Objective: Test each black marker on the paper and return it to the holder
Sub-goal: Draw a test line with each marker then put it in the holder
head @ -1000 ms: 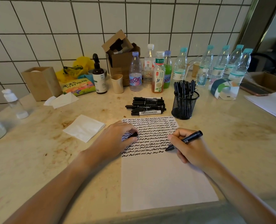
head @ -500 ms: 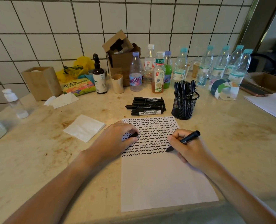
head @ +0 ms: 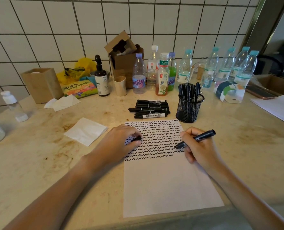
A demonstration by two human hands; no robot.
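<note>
On the paper [head: 168, 183], right hand [head: 198, 150] grips a marker [head: 196, 138], tip on the squiggle rows. Left hand [head: 121, 143] pinches its cap [head: 137, 138]. Holder [head: 189, 107] already packed; a pile of markers [head: 150, 109] beside it looks untested. Roughly midway.

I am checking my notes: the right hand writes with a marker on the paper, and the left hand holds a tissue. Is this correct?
One detail is wrong. In the head view the left hand holds a small black cap, not a tissue. The right hand does write with the marker on the paper.
</note>
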